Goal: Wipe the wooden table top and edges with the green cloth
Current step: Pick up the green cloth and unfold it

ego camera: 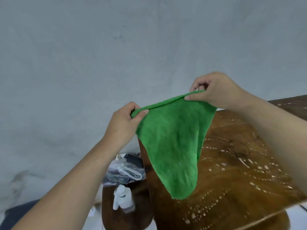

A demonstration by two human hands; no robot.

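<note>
Head view: two hands, left hand (123, 121) and right hand (214, 90), one green cloth (172, 138).

We see a grey wall (83, 55), plain and faintly stained, filling the upper part of the view. Low down, left of centre, a white spray bottle (123, 199) stands on a lower brown surface (142, 196). Just behind the bottle lies a heap of clear plastic bags (127, 173) with dark items inside that we cannot identify. A dark blue patch (20, 211) sits in the bottom-left corner, and a strip of white floor (297, 211) shows at the lower right.
</note>
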